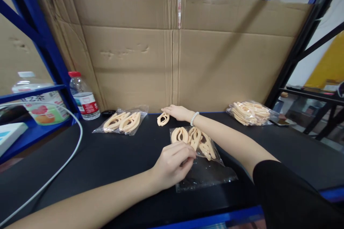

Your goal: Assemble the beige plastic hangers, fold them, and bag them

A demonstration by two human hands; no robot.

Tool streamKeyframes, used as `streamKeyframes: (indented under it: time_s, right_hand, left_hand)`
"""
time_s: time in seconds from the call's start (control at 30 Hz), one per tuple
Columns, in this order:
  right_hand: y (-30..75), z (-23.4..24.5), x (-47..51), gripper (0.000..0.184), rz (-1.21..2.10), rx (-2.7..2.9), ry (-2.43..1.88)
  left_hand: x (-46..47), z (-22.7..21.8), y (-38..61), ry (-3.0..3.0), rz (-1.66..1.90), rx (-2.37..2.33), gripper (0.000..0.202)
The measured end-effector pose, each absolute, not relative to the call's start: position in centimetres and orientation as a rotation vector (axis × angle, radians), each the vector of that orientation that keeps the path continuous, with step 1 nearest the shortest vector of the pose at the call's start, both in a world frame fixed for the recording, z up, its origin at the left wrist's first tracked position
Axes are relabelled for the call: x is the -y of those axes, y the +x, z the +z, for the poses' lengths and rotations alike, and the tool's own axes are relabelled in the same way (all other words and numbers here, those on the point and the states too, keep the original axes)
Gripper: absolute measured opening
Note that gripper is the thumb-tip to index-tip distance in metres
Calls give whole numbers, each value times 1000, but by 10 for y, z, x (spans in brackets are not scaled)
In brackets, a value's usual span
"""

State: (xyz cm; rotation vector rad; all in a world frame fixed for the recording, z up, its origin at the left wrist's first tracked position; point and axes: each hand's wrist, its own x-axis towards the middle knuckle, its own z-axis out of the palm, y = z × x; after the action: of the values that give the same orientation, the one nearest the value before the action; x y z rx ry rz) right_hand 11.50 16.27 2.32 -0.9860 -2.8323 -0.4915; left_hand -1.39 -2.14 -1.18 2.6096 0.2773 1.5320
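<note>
At the back of the black tabletop, my right hand (178, 112) has its fingers closed on the edge of a beige plastic clip (159, 120) with an oval opening. The clip touches or hovers just over the table; I cannot tell which. Nearer to me lies a clear plastic bag (205, 177) with several similar beige clips (195, 137) at its far end. My left hand (173, 164) is closed at the near left side of this bag, its fingertips pinched together on the film beside the clips. The fingers partly hide the bag's mouth.
Another bag of beige clips (122, 121) lies at the left back, and a fuller one (248, 113) at the right beside a phone (282, 121). A red-capped bottle (85, 98) stands at left. A white cable (67, 159) curves across the table's left. Cardboard (129, 64) walls the back.
</note>
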Motion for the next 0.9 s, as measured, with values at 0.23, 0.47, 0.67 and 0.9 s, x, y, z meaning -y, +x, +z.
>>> streamKeyframes:
  time_s: [0.23,0.47,0.67,0.9]
  right_hand:
    - [99,19,-179,26,-446,2902,-981]
    - [133,22,-144,18,-327,2771,-970]
    - [193,30,-79,22,-274,2378,-1004]
    - [239,63,31,7,-198,1802,-934]
  left_hand:
    - [22,-13,-15,2602,1502,-290,19]
    - [21,-13,-15,2607,1493,-263,18]
    - [20,-14,-16,2627,1470,-236,19]
    - [19,-14,-14,2632,1482,-264,18]
